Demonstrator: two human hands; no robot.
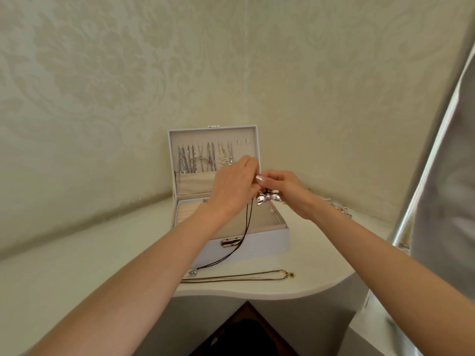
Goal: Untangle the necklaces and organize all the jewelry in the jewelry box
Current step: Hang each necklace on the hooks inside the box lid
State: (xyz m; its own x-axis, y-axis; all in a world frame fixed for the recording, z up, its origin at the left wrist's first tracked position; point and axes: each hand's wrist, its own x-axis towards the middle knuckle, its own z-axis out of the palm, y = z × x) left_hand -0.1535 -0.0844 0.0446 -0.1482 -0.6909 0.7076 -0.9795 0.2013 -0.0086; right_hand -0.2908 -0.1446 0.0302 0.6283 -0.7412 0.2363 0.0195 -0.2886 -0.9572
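Observation:
A white jewelry box stands open on the white table, its lid upright against the wall. Several silver and gold chains hang from hooks inside the lid. Above the box's tray my left hand and my right hand meet, both pinching a black cord necklace at its top. Its silver flower pendant hangs under my right fingers. The cord trails down over the box's front clasp to the table. A thin gold necklace lies stretched on the table in front of the box.
More small silver jewelry lies on the table at the right, behind my right wrist. A small silver piece sits by the cord's end. A grey curtain hangs at the right. The table's curved front edge is close to me.

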